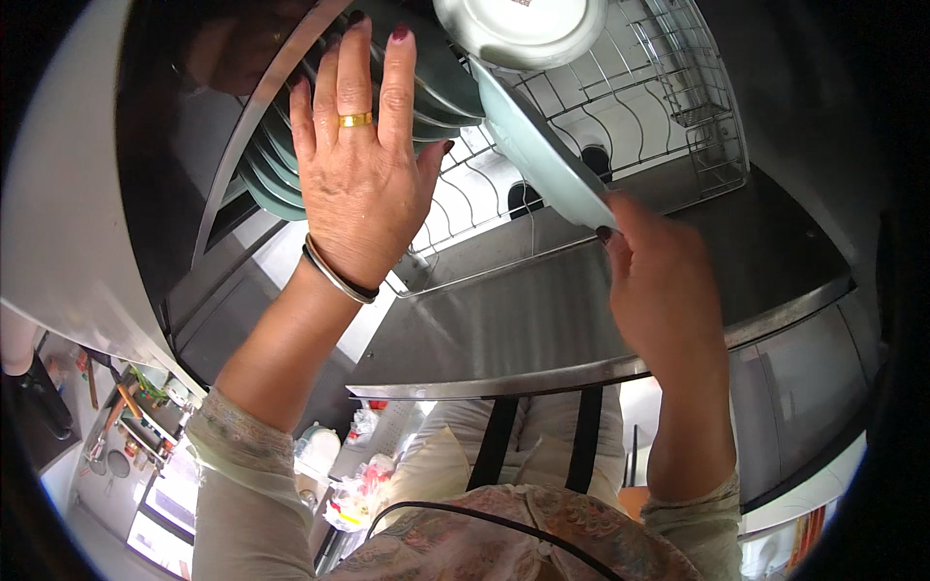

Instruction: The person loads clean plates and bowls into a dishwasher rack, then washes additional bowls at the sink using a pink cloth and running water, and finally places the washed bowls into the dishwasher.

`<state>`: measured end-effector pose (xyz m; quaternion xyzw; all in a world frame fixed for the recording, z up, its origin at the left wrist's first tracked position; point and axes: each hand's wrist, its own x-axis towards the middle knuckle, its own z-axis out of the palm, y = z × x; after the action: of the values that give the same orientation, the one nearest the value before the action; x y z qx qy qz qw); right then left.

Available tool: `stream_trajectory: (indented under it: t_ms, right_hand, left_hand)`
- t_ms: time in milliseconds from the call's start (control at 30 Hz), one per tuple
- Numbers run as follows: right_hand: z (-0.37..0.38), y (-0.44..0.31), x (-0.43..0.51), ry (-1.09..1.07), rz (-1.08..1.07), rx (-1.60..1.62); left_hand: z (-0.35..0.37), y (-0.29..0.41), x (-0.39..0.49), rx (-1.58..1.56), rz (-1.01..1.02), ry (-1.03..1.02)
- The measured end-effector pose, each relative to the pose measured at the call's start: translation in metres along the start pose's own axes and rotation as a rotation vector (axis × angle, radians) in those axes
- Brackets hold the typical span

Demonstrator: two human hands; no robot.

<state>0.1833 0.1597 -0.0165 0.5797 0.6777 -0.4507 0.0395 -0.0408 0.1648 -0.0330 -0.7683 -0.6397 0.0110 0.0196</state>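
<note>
My right hand [665, 279] pinches the rim of a pale green plate [541, 149], which stands tilted on edge over a wire dish rack [472, 192]. To the left, my left hand [363, 160] is spread flat with its fingers pointing away from me, in front of a row of green plates [272, 185] standing in the rack. Whether its palm touches them is hidden. It wears a gold ring, and bangles circle the wrist. Beyond the held plate, a white bowl or dish [523, 29] sits upside down at the top of the view.
A wire utensil basket [694, 109] hangs at the rack's right end. The stainless steel cabinet edge [552, 312] runs between the rack and my body. A dark glossy panel [174, 145] rises at the left. Wall-hung kitchen tools [120, 407] and plastic bags [363, 494] show lower left.
</note>
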Motion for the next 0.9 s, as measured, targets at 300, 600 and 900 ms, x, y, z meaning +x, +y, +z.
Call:
stream_trajectory:
  t_ms: [300,600,900]
  right_hand:
    - [-0.025,-0.011,0.001,0.006,-0.016,-0.049]
    - [-0.019,-0.031,0.031,0.030,-0.026,0.042]
    - [0.033,-0.043,0.075,0.332,-0.253,0.363]
  left_hand:
    - [0.013,0.000,-0.014,-0.074,-0.129,0.000]
    - [0.016,0.001,-0.012,-0.095,-0.129,0.019]
    - [0.016,0.002,-0.009,-0.100,-0.077,0.043]
